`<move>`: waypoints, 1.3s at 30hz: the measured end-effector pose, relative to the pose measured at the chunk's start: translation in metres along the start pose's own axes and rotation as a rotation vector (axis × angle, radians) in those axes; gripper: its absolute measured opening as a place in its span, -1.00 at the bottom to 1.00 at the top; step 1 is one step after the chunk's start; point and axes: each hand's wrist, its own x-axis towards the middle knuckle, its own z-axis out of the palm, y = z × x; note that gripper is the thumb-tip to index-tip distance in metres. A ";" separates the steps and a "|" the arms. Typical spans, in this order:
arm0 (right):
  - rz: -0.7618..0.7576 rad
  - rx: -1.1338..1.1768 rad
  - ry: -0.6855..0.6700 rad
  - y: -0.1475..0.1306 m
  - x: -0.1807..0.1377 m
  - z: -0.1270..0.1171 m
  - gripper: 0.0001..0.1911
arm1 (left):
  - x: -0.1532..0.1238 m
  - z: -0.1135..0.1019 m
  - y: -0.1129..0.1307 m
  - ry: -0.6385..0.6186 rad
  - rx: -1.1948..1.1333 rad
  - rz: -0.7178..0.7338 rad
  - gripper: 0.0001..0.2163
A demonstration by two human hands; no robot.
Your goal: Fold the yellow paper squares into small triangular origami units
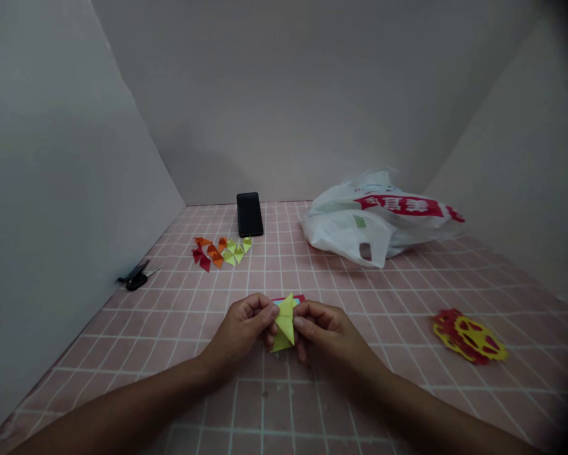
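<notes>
Hands [248, 321] hold yellow paper [285, 322], long axis pointing away.

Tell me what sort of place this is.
It looks like a walled-in corner for paper crafts, though I can't be sure: the left hand and right hand hold yellow paper, with small folded pieces beyond and cutouts to the right.

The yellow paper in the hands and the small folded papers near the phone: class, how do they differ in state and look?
The yellow paper is held between the left hand and right hand, while the folded papers lie on the table.
The yellow paper is one colour; the folded papers include red, orange and pale yellow.
Both show folds and pointed corners.
</notes>
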 end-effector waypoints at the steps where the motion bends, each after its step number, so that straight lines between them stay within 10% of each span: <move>1: 0.000 0.003 -0.001 -0.001 0.000 0.000 -0.74 | 0.000 0.000 0.000 0.001 0.004 -0.002 -0.71; 39: 0.012 0.107 -0.084 0.000 -0.003 0.002 -0.75 | -0.001 0.006 -0.003 -0.092 -0.264 -0.050 -0.68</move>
